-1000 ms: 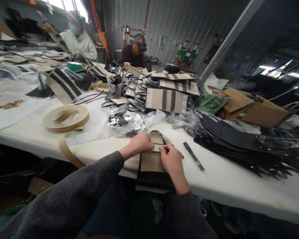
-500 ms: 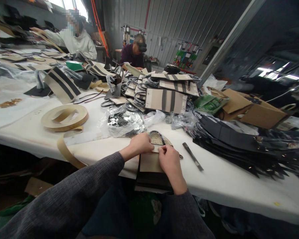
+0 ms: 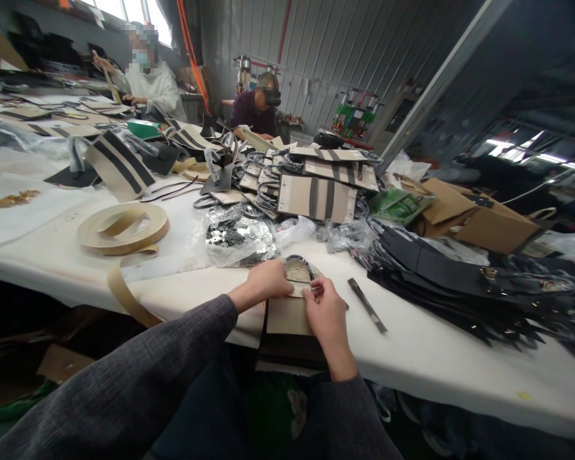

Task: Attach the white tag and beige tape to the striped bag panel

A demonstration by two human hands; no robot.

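Left hand [image 3: 271, 279] and right hand [image 3: 326, 313], fingers curled nearly closed, pinch the top of the panel [image 3: 287, 317] just below the handle [image 3: 308, 267]; anything smaller between the fingertips is hidden. The panel overhangs the table [image 3: 412, 348] edge, so uneven pulling could skew it

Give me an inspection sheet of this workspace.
Surface: white table, loaded toward the back.
Work: beige panel at the front edge; dark loop beyond it.
Clutter: tape roll, its end over the edge; bag of metal pieces; striped panels, heaped; black pieces, piled right; dark strip, right of the beige panel.
Hands: left hand and right hand at the beige panel's far end; pinch or press unclear.
Cables: orange cords hang at the back; kind unclear.
Surroundings: person in white and person in purple behind; ribbed wall.
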